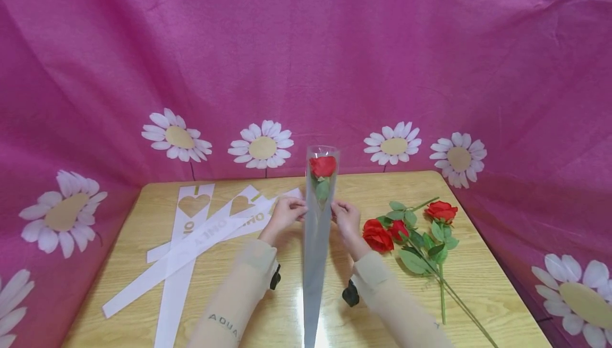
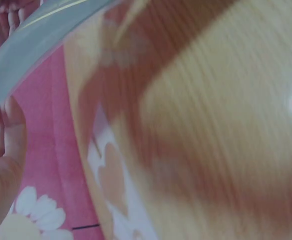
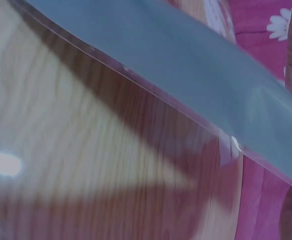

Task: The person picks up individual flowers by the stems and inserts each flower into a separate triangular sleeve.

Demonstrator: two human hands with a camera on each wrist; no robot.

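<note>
A long tapered flower sleeve (image 1: 315, 268), clear in front and grey behind, stands above the table with a red rose (image 1: 322, 166) inside its wide upper end. My left hand (image 1: 287, 214) pinches the left edge of the sleeve, a little below the rose's leaves. On the opposite edge, at about the same height, my right hand (image 1: 347, 221) pinches the plastic. The left wrist view shows the thumb and fingers (image 2: 11, 130) meeting at the sleeve's edge. Across the right wrist view runs the grey back of the sleeve (image 3: 150, 60); most of the right hand is cut off there.
Several white tapered sleeves (image 1: 174, 279) with gold hearts and lettering lie overlapping on the wooden table (image 1: 268, 305) at left. Artificial red roses (image 1: 377, 235) with green leaves and long stems lie at right. A pink cloth (image 1: 306, 71) printed with daisies hangs behind and beside the table.
</note>
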